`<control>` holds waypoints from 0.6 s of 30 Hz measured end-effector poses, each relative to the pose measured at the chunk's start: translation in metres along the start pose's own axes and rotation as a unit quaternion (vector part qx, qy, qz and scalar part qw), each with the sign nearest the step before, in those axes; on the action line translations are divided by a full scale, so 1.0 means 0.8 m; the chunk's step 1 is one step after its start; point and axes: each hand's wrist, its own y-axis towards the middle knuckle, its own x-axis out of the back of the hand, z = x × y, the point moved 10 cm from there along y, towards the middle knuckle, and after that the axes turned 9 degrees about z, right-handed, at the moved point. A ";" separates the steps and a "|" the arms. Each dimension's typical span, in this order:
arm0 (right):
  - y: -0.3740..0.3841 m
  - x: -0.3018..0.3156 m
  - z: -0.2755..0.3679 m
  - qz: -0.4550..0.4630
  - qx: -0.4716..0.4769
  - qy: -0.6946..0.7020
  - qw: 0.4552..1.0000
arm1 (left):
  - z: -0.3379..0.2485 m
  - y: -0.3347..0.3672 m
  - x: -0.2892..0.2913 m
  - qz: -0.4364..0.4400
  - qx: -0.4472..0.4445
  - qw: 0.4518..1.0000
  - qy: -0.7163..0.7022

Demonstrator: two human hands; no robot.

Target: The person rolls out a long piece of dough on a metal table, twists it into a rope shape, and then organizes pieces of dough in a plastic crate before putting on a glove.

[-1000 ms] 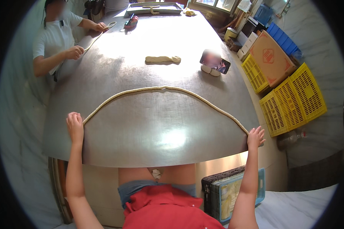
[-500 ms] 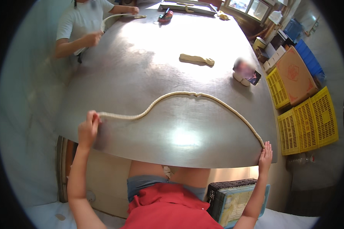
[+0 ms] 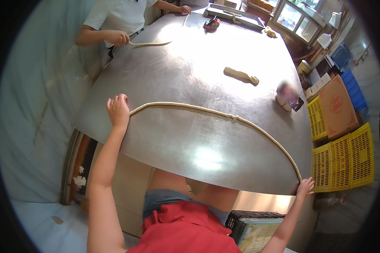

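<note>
A long, thin rope of pale dough [image 3: 190, 106] arcs across the metal table in front of me, with a faint twist and a small bump right of its middle. My left hand [image 3: 118, 110] rests palm down at the rope's left end, its fingers loosely bent and apart; the tip lies hidden beneath it. At the table's near right corner, my right hand [image 3: 305, 187] lies over the other end with its fingers stretched out. Farther back is a short, thick dough strip [image 3: 241, 76], touched by neither hand.
Across the steel table [image 3: 177, 143], at the far left, a person in a white shirt [image 3: 116, 19] handles another dough strand [image 3: 152, 44]. A propped phone [image 3: 297, 104] stands on the right. Yellow crates [image 3: 342, 162] and a cardboard box [image 3: 337, 107] line the right side. A metal tray [image 3: 236, 17] sits far back.
My left hand has moved forward and right, from a pinch to looser fingers, and the rope's left bend has straightened into one arc. The view has shifted. The other person's dough strand has lowered to the table.
</note>
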 end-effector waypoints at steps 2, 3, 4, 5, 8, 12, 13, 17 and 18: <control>0.011 0.004 -0.024 -0.086 0.025 -0.025 0.996 | -0.025 -0.012 0.004 -0.104 -0.054 0.988 0.100; 0.002 0.005 -0.004 -0.067 0.047 -0.010 0.997 | -0.021 -0.032 0.004 -0.097 -0.067 0.987 0.112; -0.022 0.014 0.023 -0.048 0.069 0.005 0.996 | -0.018 -0.064 0.003 -0.090 -0.079 0.985 0.125; -0.041 0.024 0.031 -0.065 0.104 0.033 0.992 | -0.027 -0.095 -0.002 -0.080 -0.099 0.983 0.129; -0.114 0.061 0.052 -0.095 0.201 0.098 0.970 | -0.068 -0.195 0.004 0.041 -0.177 0.976 0.118; -0.151 0.103 0.048 -0.053 0.288 0.234 0.927 | -0.061 -0.251 0.047 0.063 -0.330 0.940 0.051; -0.148 0.106 0.036 -0.045 0.299 0.258 0.918 | -0.053 -0.246 0.066 0.061 -0.356 0.932 0.039; -0.047 0.079 -0.021 0.068 0.262 0.242 0.932 | 0.088 -0.141 0.099 0.088 -0.227 0.970 -0.023; -0.014 0.066 -0.036 0.101 0.255 0.218 0.937 | 0.140 -0.103 0.105 0.093 -0.173 0.980 -0.036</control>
